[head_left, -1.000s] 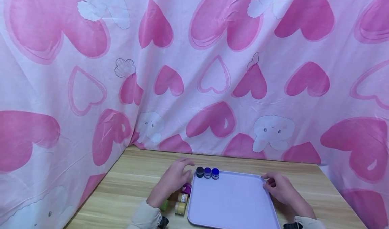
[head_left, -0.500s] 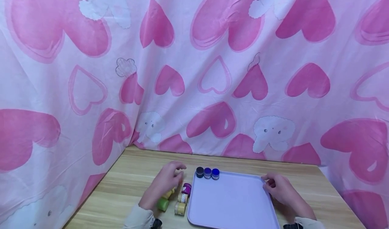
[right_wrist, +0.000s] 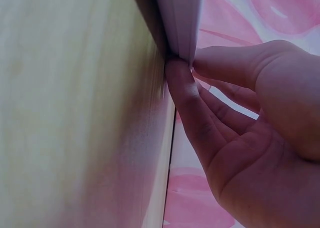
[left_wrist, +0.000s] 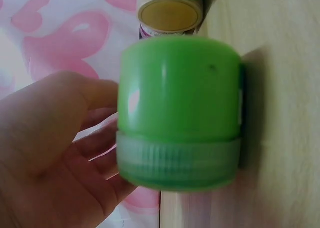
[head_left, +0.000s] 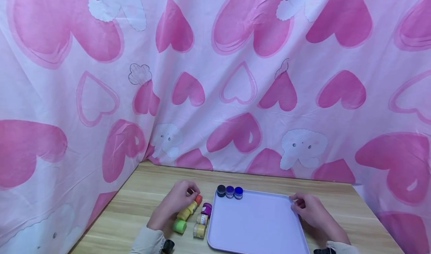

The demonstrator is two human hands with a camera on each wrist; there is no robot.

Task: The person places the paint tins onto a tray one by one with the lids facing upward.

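Note:
My left hand (head_left: pixel 182 196) curls its fingers around the far end of a small red paint jar (head_left: pixel 198 199), at the head of a slanting row. Behind it in that row lie yellow jars (head_left: pixel 184 213) and a green paint jar (head_left: pixel 180 226). In the left wrist view the green jar (left_wrist: pixel 180 97) looms in front of the hand (left_wrist: pixel 60 138) and hides its fingertips. My right hand (head_left: pixel 309 207) pinches the right edge of a pale lilac tray (head_left: pixel 259 224) near its far corner; the right wrist view shows thumb and finger meeting on the tray rim (right_wrist: pixel 177 27).
Black (head_left: pixel 221 190), violet (head_left: pixel 230 192) and blue (head_left: pixel 238 192) jars stand in the tray's far left corner. Left of the tray lie a magenta jar (head_left: pixel 207 209) and two yellowish jars (head_left: pixel 199 230). A heart-patterned curtain (head_left: pixel 235 134) borders the wooden table (head_left: pixel 134 209).
My left hand has moved left and down from beside the tray's far left corner to the red jar, uncovering the slanting row. The right hand stays on the tray.

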